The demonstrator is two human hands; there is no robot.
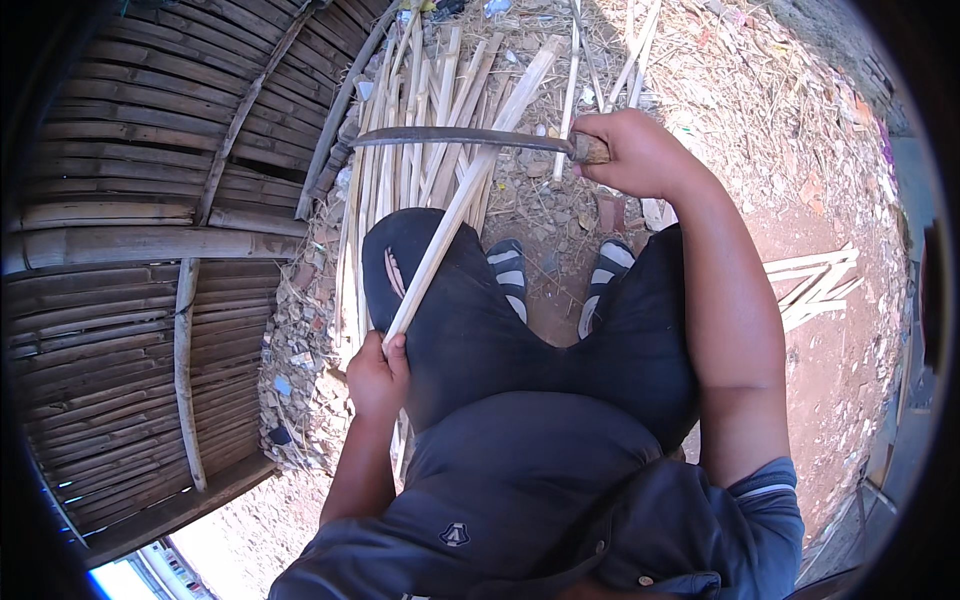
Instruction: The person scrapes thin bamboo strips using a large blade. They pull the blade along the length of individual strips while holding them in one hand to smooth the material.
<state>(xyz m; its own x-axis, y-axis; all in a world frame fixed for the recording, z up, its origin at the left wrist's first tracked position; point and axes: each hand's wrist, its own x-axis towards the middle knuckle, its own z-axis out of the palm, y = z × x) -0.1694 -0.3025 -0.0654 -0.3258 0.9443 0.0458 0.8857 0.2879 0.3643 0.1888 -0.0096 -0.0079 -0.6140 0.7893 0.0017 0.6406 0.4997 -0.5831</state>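
Note:
My right hand [632, 152] is closed round the wooden handle of a machete [455, 135]. Its long dark blade points left and lies across the view over the upper part of a pale bamboo strip [450, 218]; whether blade and strip touch I cannot tell. The strip slants from the far middle down over my left thigh. Its near end is gripped by my left hand [379, 375], beside my left knee. More split strips [409, 170] lie in a long bundle on the ground past my left leg.
A bamboo-slat wall [150, 140] with poles stands close on the left. My sandalled feet [508, 272] rest on stony ground. Several loose strips [815, 285] lie to the right, with others [640, 50] at the far side. Straw and rubble [760, 100] cover the ground at right.

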